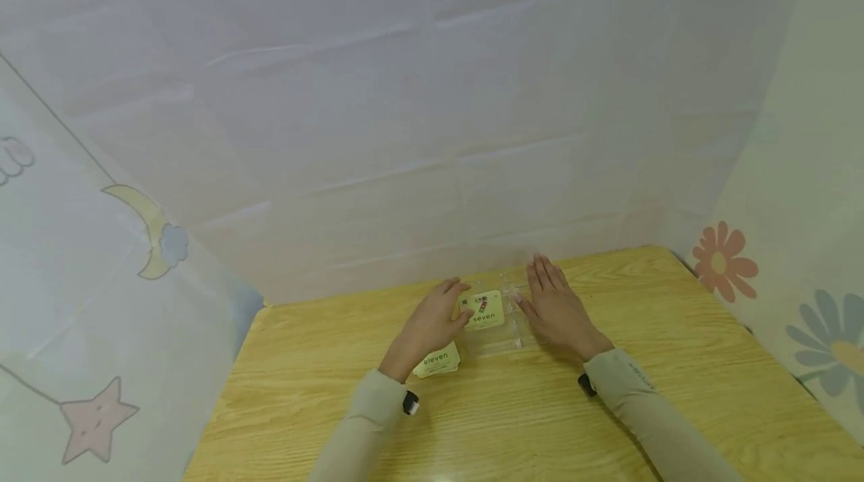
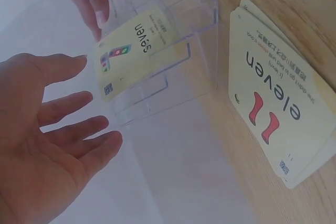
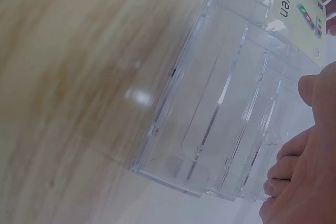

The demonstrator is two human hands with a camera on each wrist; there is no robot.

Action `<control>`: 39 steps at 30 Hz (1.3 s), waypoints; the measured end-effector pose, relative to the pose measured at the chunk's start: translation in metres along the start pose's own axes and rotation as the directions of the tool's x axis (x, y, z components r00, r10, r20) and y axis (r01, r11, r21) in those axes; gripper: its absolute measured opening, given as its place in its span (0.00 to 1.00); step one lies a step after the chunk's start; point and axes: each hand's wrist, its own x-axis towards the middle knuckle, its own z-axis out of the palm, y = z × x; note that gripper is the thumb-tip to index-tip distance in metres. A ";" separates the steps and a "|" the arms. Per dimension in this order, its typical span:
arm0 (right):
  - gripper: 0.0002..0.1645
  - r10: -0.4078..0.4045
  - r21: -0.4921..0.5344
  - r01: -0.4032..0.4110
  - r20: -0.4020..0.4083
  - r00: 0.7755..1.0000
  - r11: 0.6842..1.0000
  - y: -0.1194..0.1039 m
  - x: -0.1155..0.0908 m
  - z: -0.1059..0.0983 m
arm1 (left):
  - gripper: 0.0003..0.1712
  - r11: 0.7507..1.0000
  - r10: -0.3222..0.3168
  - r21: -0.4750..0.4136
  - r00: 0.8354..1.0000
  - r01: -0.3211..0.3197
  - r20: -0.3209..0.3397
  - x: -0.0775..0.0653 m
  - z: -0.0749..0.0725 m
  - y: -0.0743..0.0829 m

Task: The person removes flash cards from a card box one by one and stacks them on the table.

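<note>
A clear plastic stepped rack [image 1: 498,342] stands near the back of the table, between the two hands. One yellow card reading "seven" [image 2: 134,51] leans in one of its upper slots at the left side. My left hand [image 1: 432,321] is beside that card, fingers spread and slightly bent, with nothing between them; its thumb tip is close to the card's edge in the left wrist view. On the rack's other side is my right hand [image 1: 559,312], fingers extended, the thumb toward the rack. Below the left hand lies a small stack of cards [image 2: 278,98], "eleven" on top.
The wooden table [image 1: 499,414] backs onto a pale fabric wall [image 1: 405,130]. Printed side walls with a moon [image 1: 145,227] and flowers [image 1: 721,263] flank it. Each wrist wears a black strap device.
</note>
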 end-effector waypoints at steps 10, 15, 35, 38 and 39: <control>0.46 0.005 -0.008 -0.005 0.006 1.000 1.000 0.002 0.001 0.006 | 0.32 0.982 0.062 0.179 0.998 -0.060 -0.008 0.005 0.014 0.001; 0.46 0.002 -0.022 -0.002 -0.003 1.000 1.000 0.002 0.000 0.005 | 0.34 0.974 0.091 0.210 0.996 -0.091 0.011 0.006 0.023 0.003; 0.46 0.008 -0.011 -0.008 -0.002 1.000 1.000 0.003 0.000 0.006 | 0.32 0.905 0.214 0.390 0.974 -0.170 -0.071 0.001 0.039 0.003; 0.46 0.011 -0.008 -0.011 -0.001 1.000 1.000 0.003 0.000 0.006 | 0.32 0.904 0.214 0.393 0.974 -0.171 -0.068 0.001 0.043 0.002; 0.46 0.013 -0.008 -0.013 0.002 1.000 1.000 0.003 0.000 0.006 | 0.32 0.904 0.213 0.393 0.975 -0.169 -0.070 0.001 0.044 0.002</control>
